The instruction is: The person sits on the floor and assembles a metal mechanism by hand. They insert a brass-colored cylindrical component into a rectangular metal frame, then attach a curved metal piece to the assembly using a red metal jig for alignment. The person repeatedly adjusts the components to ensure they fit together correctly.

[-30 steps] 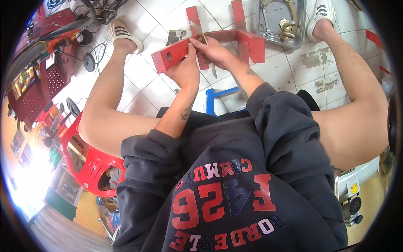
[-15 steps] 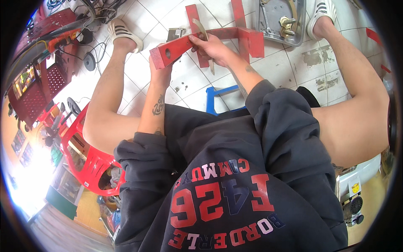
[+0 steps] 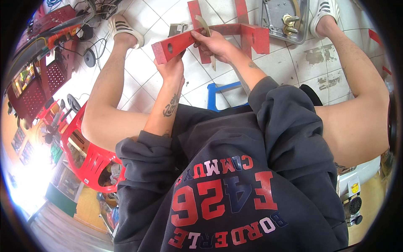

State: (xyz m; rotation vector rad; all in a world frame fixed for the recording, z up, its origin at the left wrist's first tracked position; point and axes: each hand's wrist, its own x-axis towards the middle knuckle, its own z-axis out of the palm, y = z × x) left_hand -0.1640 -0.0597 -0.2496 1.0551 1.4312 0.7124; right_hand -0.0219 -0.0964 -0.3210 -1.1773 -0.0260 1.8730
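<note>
One hand, the right, grasps a curved strip; whether the left grips the red frame is unclear.

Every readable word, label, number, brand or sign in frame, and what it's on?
Dark sweatshirt: large red, white and navy letters and numbers; legible, not copied here.
Yellow sticker on white object, right side: too small to read.
White mark on red chair: too small.
Red bar: no text visible.
</note>
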